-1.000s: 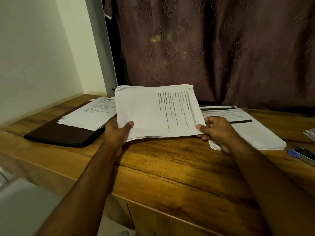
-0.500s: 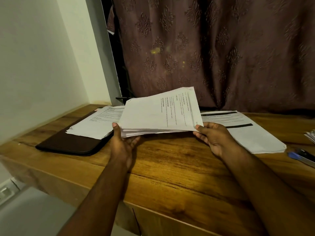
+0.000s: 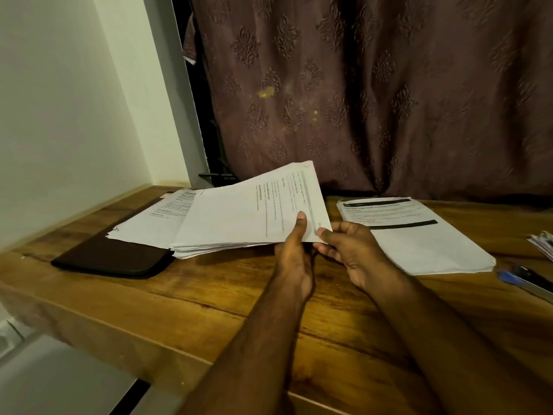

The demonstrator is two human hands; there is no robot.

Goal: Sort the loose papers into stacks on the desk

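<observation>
A thick bundle of printed white papers (image 3: 239,218) hangs tilted over the middle of the wooden desk (image 3: 209,298), its left end low, near the desk. My left hand (image 3: 294,259) grips its near right corner, thumb on top. My right hand (image 3: 350,253) pinches the same corner from the right. A second stack of papers (image 3: 152,223) lies on a dark folder (image 3: 110,259) at the left. A third stack (image 3: 419,238), with black bars across its top sheet, lies flat at the right.
A blue and black pen or cutter (image 3: 526,280) lies near the right edge, with more paper edges (image 3: 543,244) behind it. A patterned curtain (image 3: 359,94) hangs behind the desk and a white wall (image 3: 59,115) closes the left side.
My left hand has slid from the bundle's left edge to its near right corner, beside my right hand. The bundle's left end has dropped toward the desk.
</observation>
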